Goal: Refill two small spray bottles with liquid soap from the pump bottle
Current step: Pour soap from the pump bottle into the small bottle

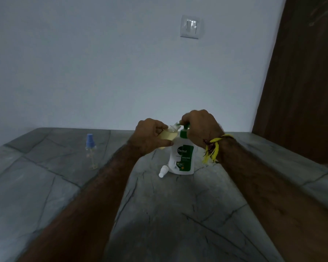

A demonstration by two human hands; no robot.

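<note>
The left hand (150,138) grips a light, slippery small spray bottle (168,138) by its body, neck under the spout. The right hand (199,127), at 3 o'clock, curls over the stiff pump bottle (182,157) head.

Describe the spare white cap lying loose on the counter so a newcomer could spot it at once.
Start at the white pump bottle with the green label standing mid-counter on the grey stone countertop. At its base, on the left, lies the small white spray cap. It is the only piece lying on its side, held by neither hand.
</note>
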